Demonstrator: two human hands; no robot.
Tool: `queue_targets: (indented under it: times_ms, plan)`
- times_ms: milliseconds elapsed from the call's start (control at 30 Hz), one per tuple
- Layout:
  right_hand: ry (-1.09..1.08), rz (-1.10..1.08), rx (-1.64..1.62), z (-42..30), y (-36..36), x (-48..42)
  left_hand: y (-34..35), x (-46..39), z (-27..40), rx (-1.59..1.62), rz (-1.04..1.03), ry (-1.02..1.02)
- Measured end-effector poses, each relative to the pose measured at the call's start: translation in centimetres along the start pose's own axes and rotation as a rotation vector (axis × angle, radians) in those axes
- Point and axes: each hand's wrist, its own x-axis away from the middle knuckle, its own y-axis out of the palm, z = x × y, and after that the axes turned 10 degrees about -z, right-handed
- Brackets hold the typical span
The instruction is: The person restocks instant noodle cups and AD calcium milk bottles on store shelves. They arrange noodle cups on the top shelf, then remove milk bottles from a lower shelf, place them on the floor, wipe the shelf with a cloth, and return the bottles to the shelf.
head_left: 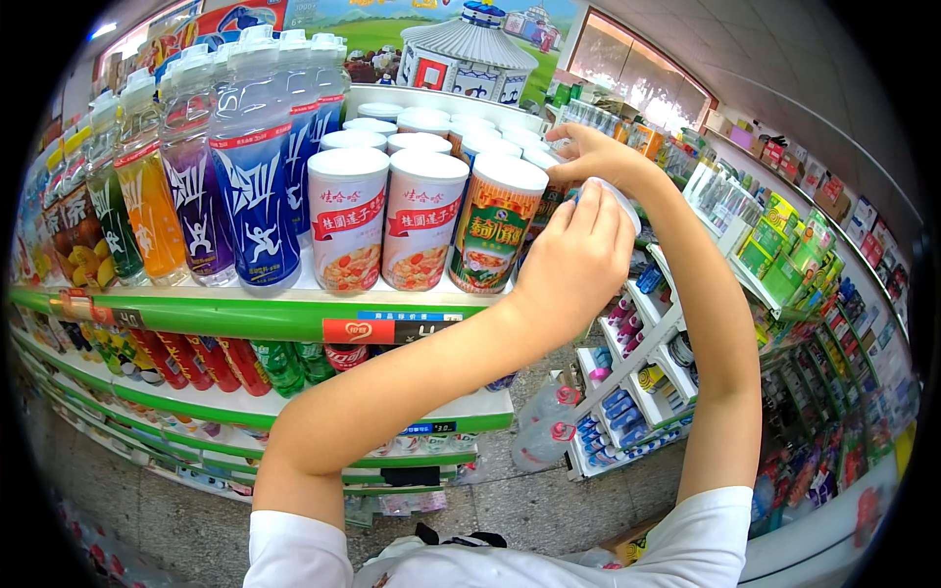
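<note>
My left hand (577,257) reaches across to the shelf's right end, its fingers closed on a white, round-edged thing (621,206) that looks like a tilted can lid; what lies below it is hidden. Just behind, my right hand (592,156) has thumb and fingers spread beside the white lids of the rear cans (540,158); whether it touches them is unclear. Left of my hands, upright in the front row, stand a green and orange can (489,228) and two pink and white cans (425,224). More white-lidded cans fill the rows behind.
Sports drink bottles (257,176) crowd the shelf left of the cans. A green shelf edge (220,314) with price tags runs in front, with red and green bottles (278,364) below. Large clear plastic bottles (542,441) stand on the floor near a white rack (647,323).
</note>
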Motion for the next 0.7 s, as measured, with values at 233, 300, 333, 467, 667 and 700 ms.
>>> queue_targets:
  times_ms: [233,300,333,467,667,700]
  plan:
    - [0.107,-0.004,-0.157,-0.5,-0.2,0.2,0.4,-0.6,-2.7,-0.064,-0.152,-0.016]
    - [0.073,0.051,-0.198,1.0,-0.2,-0.1,0.3,-0.5,-3.1,-0.114,-0.141,-0.006]
    - [0.044,0.041,-0.135,1.3,-0.2,0.1,0.3,-0.5,-3.3,-0.14,-0.137,0.0]
    - [-0.036,0.188,-0.236,-0.6,2.5,1.5,-0.1,-0.7,-5.0,-0.029,-0.174,0.028]
    - [-0.205,0.302,-0.524,1.4,4.6,4.9,-4.4,-1.6,-8.1,0.4,-0.239,-0.035]
    - [-0.254,0.328,-0.583,1.4,5.5,5.8,-4.8,-1.4,-9.0,0.273,-0.224,0.043]
